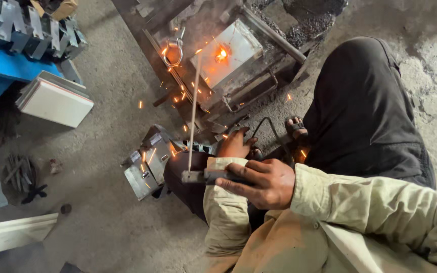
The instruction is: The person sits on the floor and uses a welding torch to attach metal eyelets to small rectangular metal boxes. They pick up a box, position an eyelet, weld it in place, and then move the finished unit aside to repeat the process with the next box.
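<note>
My right hand (261,182) grips a welding electrode holder (203,176). A long thin welding rod (193,108) rises from it toward a square metal box (228,53) that sits in a steel jig. A bright orange glow (222,53) burns on the box and sparks scatter around the jig. My left hand (234,145) rests lower, on a dark tool near a black cable (266,126); what it holds is partly hidden. Both sleeves are pale khaki.
Finished metal boxes (145,162) lie on the concrete floor by my knee. White-faced panels (54,101) lean against a blue bench (6,68) stacked with metal parts. A pile of rod stubs (20,174) lies left. My sandalled foot (295,127) and dark trouser leg are right.
</note>
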